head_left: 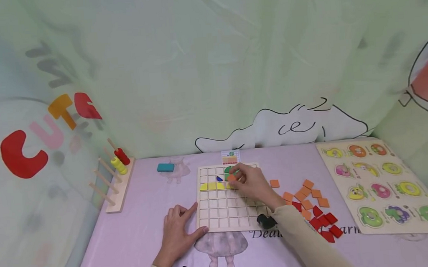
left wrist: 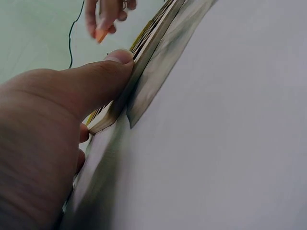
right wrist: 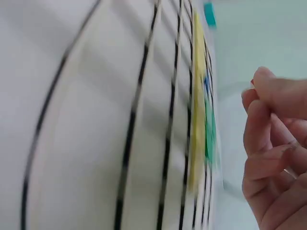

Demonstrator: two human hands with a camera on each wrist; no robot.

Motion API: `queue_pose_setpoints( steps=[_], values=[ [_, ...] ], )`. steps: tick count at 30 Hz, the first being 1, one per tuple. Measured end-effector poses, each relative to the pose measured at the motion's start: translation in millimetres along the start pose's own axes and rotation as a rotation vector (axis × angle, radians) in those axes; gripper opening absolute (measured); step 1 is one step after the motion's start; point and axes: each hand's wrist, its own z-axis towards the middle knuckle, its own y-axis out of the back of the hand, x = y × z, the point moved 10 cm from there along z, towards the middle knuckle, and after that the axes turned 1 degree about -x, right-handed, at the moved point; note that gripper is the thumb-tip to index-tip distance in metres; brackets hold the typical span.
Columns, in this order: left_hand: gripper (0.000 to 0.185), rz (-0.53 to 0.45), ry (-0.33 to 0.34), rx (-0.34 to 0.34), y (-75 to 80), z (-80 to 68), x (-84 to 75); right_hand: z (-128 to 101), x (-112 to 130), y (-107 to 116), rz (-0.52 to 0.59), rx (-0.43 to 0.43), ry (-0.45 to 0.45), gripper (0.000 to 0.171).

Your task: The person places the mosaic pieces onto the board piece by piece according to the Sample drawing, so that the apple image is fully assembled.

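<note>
A wooden grid board [head_left: 219, 213] lies on the table in the head view. Yellow tiles [head_left: 212, 186] fill part of one row; a dark blue piece [head_left: 219, 178] and a green piece [head_left: 228, 170] sit farther back. My right hand [head_left: 251, 183] pinches an orange tile [head_left: 232, 177] between thumb and fingertips, over the green and yellow pieces. That orange tile [left wrist: 101, 35] also shows in the left wrist view. At the board's front left corner rests my left hand [head_left: 179, 230], thumb [left wrist: 108, 76] against the front edge and index finger at the left side.
Loose orange tiles [head_left: 306, 191] and red tiles [head_left: 323, 220] are scattered right of the board. A pattern card [head_left: 231, 157] stands behind it. A teal block [head_left: 165, 167] and a wooden peg stand [head_left: 118, 201] are at left. A fruit puzzle board [head_left: 386, 187] lies far right.
</note>
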Motion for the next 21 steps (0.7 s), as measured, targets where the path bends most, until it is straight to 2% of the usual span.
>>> queue_pose_setpoints(
  steps=[3, 6, 10, 13, 21],
  values=[
    [0.078, 0.005, 0.001, 0.003, -0.3, 0.0, 1.4, -13, -24, 26, -0.011, -0.045, -0.070, 0.028],
    [0.078, 0.008, 0.003, 0.002, 0.0, -0.3, 3.1, -25, -43, 39, -0.014, -0.046, -0.129, 0.028],
    [0.078, -0.002, 0.000, -0.014, 1.6, -1.6, 4.2, -35, -58, 37, -0.027, -0.001, -0.161, 0.028],
    [0.078, -0.015, -0.006, -0.023, 1.7, -2.2, 3.1, -38, -62, 32, -0.043, 0.026, -0.150, 0.027],
    [0.078, -0.015, -0.024, -0.029, 1.5, -1.3, -1.5, -40, -63, 29, -0.060, 0.004, -0.153, 0.026]
  ],
)
